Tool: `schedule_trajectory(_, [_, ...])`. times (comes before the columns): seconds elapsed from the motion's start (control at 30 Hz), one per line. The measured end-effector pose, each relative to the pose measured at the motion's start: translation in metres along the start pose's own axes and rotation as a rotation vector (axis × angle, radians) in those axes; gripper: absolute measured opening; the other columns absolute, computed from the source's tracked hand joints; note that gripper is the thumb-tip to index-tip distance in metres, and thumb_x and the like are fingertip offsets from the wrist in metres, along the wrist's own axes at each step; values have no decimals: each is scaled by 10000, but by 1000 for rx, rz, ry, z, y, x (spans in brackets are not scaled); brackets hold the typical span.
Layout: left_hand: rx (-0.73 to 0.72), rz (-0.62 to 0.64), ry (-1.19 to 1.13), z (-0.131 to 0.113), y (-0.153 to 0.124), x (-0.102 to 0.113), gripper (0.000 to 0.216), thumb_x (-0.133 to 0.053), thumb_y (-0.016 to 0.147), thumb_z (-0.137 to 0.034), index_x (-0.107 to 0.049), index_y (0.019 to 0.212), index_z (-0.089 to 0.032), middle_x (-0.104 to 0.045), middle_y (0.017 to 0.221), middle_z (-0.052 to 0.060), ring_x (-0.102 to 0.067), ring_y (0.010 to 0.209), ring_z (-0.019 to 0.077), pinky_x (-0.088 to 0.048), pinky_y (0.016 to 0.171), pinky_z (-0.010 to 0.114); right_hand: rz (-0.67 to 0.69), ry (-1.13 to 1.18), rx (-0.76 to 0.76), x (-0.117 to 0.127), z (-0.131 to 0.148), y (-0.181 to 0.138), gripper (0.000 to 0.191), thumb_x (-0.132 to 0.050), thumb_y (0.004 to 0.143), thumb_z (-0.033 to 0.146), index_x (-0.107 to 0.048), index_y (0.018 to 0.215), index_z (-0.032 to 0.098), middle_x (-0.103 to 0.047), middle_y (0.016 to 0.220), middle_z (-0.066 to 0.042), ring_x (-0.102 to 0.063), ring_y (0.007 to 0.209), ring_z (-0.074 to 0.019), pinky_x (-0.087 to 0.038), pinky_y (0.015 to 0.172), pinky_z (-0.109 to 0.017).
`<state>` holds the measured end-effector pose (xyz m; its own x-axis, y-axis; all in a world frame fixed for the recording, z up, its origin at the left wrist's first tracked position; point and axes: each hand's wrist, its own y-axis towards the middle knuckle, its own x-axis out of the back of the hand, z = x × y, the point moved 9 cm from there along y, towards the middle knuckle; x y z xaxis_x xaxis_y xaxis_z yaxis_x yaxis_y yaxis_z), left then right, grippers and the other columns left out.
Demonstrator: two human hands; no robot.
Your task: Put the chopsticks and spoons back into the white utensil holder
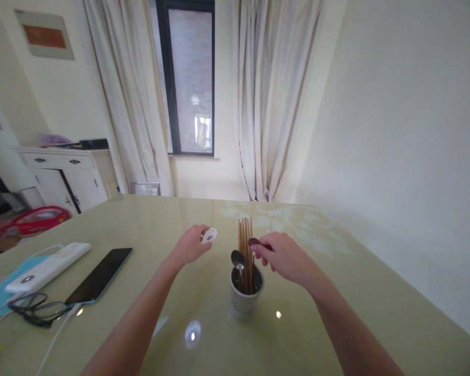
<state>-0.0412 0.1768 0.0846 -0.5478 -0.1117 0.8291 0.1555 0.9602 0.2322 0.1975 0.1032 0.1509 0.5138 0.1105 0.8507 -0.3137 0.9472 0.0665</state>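
A pale cup (244, 303) stands on the table, holding several wooden chopsticks (245, 245) and a dark spoon (237, 258) with its bowl up. My right hand (284, 253) is just right of the chopsticks, its fingers closed on a dark brown spoon (254, 242) whose thin handle runs down toward the cup. Left of the cup and above the table, my left hand (191, 245) is closed on a small white spoon (209, 236) with a blue mark. My fingers hide the rest of that spoon.
On the left of the glossy table (172, 308) lie a phone (102, 274), a white power strip-like device (49, 266), eyeglasses (39, 309), a blue face mask (8, 292) and white cables. A white cabinet (74, 175) and curtains stand beyond; a wall borders the right.
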Motion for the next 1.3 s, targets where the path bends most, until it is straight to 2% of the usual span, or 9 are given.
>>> schedule_trajectory(0.13, [-27, -150, -143, -19, -3, 36, 414, -661, 831, -279, -695, 1221, -146, -743, 1190, 119, -713, 930, 229, -575, 866, 360, -38, 33, 41, 15, 4, -5, 368, -545, 993, 319, -698, 684, 191, -735, 652, -23, -620, 509, -136, -408, 532, -256])
schedule_trajectory(0.27, [-82, -228, -245, -39, -10, 55, 448, -674, 845, -328, -678, 1260, -158, -725, 1234, 112, -702, 950, 220, -596, 833, 357, -67, 62, 76, 25, 8, -9, 392, -544, 986, 325, -696, 647, 201, -704, 594, -9, -593, 491, -137, -406, 535, -265])
schedule_trajectory(0.43, [-130, -258, -292, -54, -16, 63, 446, -678, 853, -322, -671, 1271, -168, -709, 1238, 110, -696, 951, 213, -604, 707, 310, 11, 56, 28, 11, 7, -7, 415, -529, 1001, 314, -733, 659, 196, -712, 593, -17, -598, 471, -141, -423, 540, -274])
schedule_trajectory(0.63, [-149, -274, -302, -60, -19, 68, 433, -696, 860, -328, -674, 1267, -185, -703, 1227, 105, -696, 948, 215, -603, 673, 299, 120, 31, -41, -13, -1, -5, 380, -576, 982, 254, -728, 639, 197, -723, 573, -16, -592, 448, -133, -432, 548, -266])
schedule_trajectory(0.87, [-209, -276, -378, -86, -30, 78, 397, -723, 868, -339, -678, 1244, -219, -708, 1240, 89, -697, 972, 203, -605, 677, 279, 73, -52, -90, -8, -2, -5, 406, -645, 957, 337, -701, 576, 209, -716, 555, -34, -659, 544, -179, -428, 583, -290])
schedule_trajectory(1.0, [-244, -278, -450, -107, -42, 86, 402, -762, 853, -341, -669, 1227, -224, -716, 1209, 85, -694, 954, 198, -606, 676, 281, -4, -43, -41, 10, 5, -8, 420, -685, 926, 341, -668, 528, 208, -682, 532, -24, -613, 525, -167, -402, 568, -294])
schedule_trajectory(1.07, [-278, -256, -503, -121, -50, 88, 402, -776, 854, -339, -664, 1224, -230, -712, 1208, 84, -690, 958, 196, -608, 682, 280, -113, 44, 53, 27, 16, -14, 401, -666, 951, 384, -691, 593, 206, -687, 574, -18, -606, 548, -160, -406, 567, -286])
schedule_trajectory(1.2, [-399, -188, -539, -157, -68, 84, 351, -773, 889, -336, -675, 1215, -249, -700, 1182, 71, -681, 976, 186, -603, 697, 260, -277, 425, 268, 52, 42, -32, 290, -696, 957, 482, -744, 1072, 220, -768, 852, -15, -645, 634, -150, -478, 570, -258])
schedule_trajectory(1.3, [-459, -177, -539, -175, -79, 79, 312, -761, 912, -338, -685, 1205, -264, -687, 1144, 57, -674, 972, 177, -599, 706, 247, -338, 495, 309, 55, 51, -40, 293, -752, 931, 468, -732, 1091, 223, -774, 871, -19, -675, 673, -158, -501, 581, -255])
